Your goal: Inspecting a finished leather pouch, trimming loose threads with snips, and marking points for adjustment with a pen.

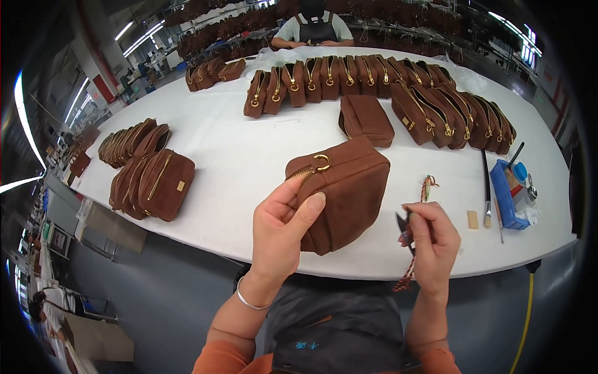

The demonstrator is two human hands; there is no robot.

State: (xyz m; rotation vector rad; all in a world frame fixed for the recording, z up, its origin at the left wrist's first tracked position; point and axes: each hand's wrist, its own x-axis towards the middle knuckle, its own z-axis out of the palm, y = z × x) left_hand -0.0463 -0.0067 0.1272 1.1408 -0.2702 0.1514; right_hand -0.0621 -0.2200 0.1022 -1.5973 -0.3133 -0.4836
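Your right hand [433, 243], near the table's front edge, grasps dark snips [405, 232], a braided cord [405, 284] dangling below. Your left hand [277, 230] grips the brown pouch [355, 193] at its zipper end, thumb outside and fingertips at the open zipper [305, 173], beside the brass ring [322, 163]. The pouch is up in front of you over the table's [224, 168] near side; whether its lower corner touches, you can't tell. It should feel light and fairly soft, with enough body to keep its boxy shape; the matte face looks grippy rather than slippery, but could mark under nails or blade tips. Hold it by the seamed edge beside the zipper and keep the points off the panel. To your right lie a tan block [473, 219], a brush [488, 215] and a blue box [509, 199] of supplies, limiting room that way. Stacked pouches [168, 184] stand left; just beyond yours, another pouch [367, 120] crowds the space. Farther off runs a long row of pouches [330, 78], with a co-worker [314, 31] across the table.
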